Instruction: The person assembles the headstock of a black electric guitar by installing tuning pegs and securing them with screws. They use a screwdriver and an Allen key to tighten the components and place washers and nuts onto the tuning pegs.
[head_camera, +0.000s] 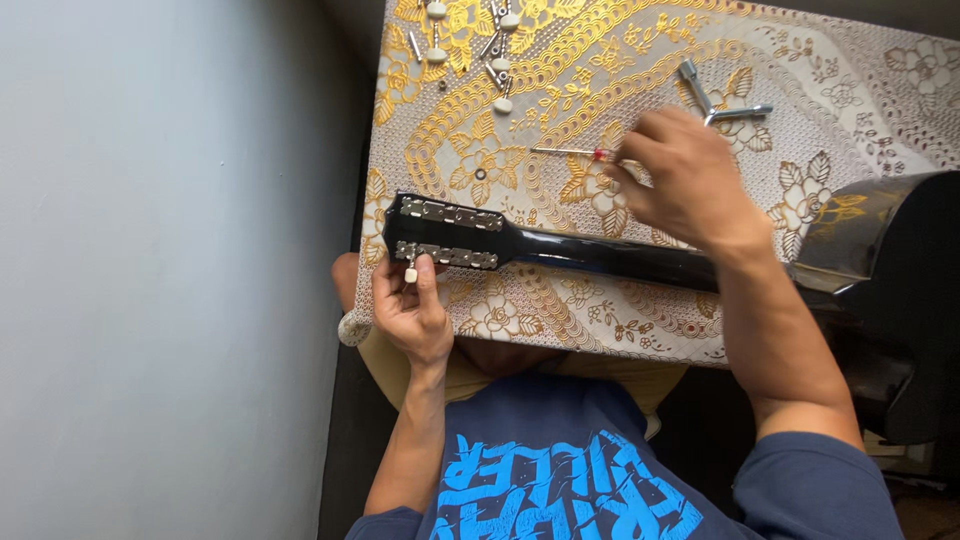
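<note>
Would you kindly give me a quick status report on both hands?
Left hand pinching tuning peg on black guitar headstock. Right hand holding small screwdriver. Loose pegs and metal tool lie clear.

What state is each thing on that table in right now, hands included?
Guitar: lying face down across the table, headstock to the left.
Tuning peg: at the headstock's near edge, pinched by the left hand.
Left hand: shut on the tuning peg.
Right hand: closed on the screwdriver.
Screwdriver: held level above the cloth, tip pointing left.
Loose tuning pegs: scattered on the patterned tablecloth.
Metal wrench: lying untouched.
</note>
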